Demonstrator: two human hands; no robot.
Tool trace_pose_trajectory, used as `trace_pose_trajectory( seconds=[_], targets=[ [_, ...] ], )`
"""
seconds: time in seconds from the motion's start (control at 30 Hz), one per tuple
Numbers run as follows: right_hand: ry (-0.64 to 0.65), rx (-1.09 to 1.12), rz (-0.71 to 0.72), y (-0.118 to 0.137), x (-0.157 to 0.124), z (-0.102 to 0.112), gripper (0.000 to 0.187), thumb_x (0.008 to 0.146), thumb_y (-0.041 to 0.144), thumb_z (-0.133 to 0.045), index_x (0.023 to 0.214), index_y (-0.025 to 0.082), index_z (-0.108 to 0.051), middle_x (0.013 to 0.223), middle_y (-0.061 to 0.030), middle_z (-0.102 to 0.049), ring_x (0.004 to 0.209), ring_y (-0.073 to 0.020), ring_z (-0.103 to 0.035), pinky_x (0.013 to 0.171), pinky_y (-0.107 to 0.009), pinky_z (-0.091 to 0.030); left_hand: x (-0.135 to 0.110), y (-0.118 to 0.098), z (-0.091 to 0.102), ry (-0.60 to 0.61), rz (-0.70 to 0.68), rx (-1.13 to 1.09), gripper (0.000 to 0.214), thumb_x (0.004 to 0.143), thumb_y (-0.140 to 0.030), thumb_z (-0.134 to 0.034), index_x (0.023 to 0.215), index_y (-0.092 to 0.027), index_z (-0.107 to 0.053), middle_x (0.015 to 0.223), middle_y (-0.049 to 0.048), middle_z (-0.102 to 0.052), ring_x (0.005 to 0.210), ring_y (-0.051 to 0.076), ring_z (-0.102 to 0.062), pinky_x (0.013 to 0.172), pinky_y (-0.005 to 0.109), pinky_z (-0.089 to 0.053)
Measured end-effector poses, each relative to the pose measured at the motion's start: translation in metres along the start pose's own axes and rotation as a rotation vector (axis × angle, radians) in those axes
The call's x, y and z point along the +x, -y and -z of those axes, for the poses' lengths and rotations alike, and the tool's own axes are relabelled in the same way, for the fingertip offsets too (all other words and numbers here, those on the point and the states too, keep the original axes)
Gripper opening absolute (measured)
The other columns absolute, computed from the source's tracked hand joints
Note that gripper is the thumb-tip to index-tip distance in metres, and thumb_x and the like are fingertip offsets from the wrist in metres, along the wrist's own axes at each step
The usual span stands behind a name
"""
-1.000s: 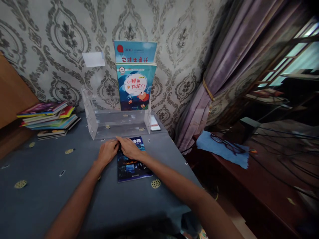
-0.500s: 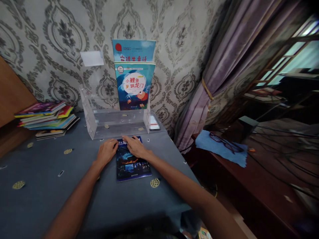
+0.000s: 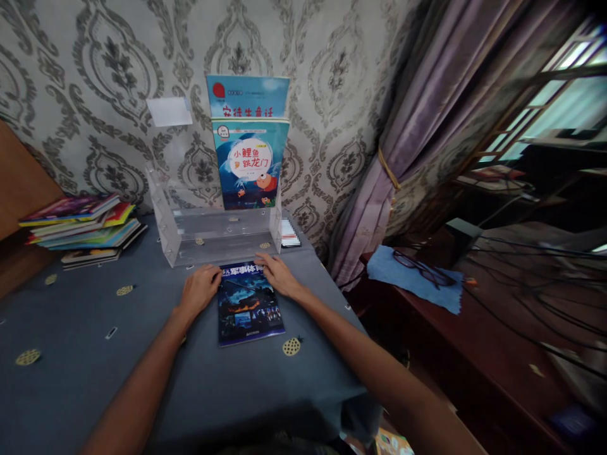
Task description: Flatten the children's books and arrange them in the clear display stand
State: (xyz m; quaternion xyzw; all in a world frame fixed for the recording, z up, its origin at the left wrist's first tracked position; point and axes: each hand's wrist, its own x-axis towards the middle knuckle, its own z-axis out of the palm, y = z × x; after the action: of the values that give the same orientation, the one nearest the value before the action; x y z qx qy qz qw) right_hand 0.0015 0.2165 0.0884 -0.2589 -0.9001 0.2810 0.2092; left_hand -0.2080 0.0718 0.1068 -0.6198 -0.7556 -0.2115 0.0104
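Observation:
A dark blue magazine (image 3: 249,303) lies flat on the cloth-covered table, its title upside down along the far edge. My left hand (image 3: 202,292) rests at the magazine's upper left edge, fingertips touching or very near it, fingers loosely bent. At the upper right corner, my right hand (image 3: 281,276) has its fingers stretched out against the magazine. Just beyond both hands stands a clear acrylic book stand (image 3: 213,237). It bears an upright picture book (image 3: 251,189) with an orange fish, and behind that a light blue book (image 3: 249,95).
A stack of books (image 3: 85,230) sits at the table's left. Right of the table (image 3: 71,379), a dark red surface holds a blue cloth (image 3: 412,278), glasses (image 3: 422,268) and tangled cables (image 3: 535,253). A purple curtain (image 3: 379,189) hangs beside the patterned wall.
My right hand has slid right across the magazine to its upper right corner, uncovering more of the title. My left hand stays at the left edge. The view has shifted slightly.

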Motion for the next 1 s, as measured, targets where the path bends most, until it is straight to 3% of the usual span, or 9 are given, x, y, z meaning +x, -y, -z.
trace_pose_trajectory(
  seconds=[0.23,0.43,0.6,1.0],
  targets=[
    [-0.113,0.055,0.005,-0.017,-0.006,0.004,0.053,0.09,0.007,-0.039,0.141,0.018,-0.046,0.125,-0.0081,-0.07,0.12,-0.0196,-0.061,0.108,-0.043,-0.041,0.0,-0.001,0.0,-0.025,-0.01,-0.018,0.029,0.093,-0.029,-0.043,0.091,-0.022,-0.071,0.101,0.0078,-0.072,0.096,0.023,-0.063,0.087,0.034,-0.047],
    [-0.108,-0.058,0.025,-0.016,-0.008,0.003,0.051,0.087,0.003,-0.042,0.134,0.017,-0.056,0.126,-0.009,-0.068,0.118,-0.0207,-0.059,0.106,-0.039,-0.041,0.0,-0.002,0.001,-0.024,-0.014,0.0,0.03,0.094,-0.028,-0.042,0.093,-0.02,-0.07,0.101,0.0083,-0.072,0.097,0.025,-0.063,0.084,0.034,-0.047],
    [-0.04,-0.205,0.06,-0.01,-0.009,0.006,0.059,0.085,-0.003,-0.041,0.139,0.017,-0.053,0.125,-0.01,-0.066,0.113,-0.0216,-0.056,0.1,-0.036,-0.042,0.001,-0.001,0.001,-0.009,-0.008,0.019,0.031,0.095,-0.03,-0.04,0.093,-0.021,-0.07,0.1,0.0073,-0.072,0.096,0.023,-0.063,0.084,0.033,-0.046],
    [0.034,-0.47,0.024,0.005,-0.008,0.009,0.043,0.091,0.002,-0.043,0.13,0.015,-0.058,0.125,-0.0117,-0.061,0.113,-0.026,-0.049,0.089,-0.035,-0.041,0.0,0.0,-0.001,-0.029,-0.022,-0.015,0.031,0.094,-0.03,-0.04,0.091,-0.022,-0.07,0.099,0.0072,-0.071,0.096,0.024,-0.063,0.085,0.034,-0.047]
  ],
)
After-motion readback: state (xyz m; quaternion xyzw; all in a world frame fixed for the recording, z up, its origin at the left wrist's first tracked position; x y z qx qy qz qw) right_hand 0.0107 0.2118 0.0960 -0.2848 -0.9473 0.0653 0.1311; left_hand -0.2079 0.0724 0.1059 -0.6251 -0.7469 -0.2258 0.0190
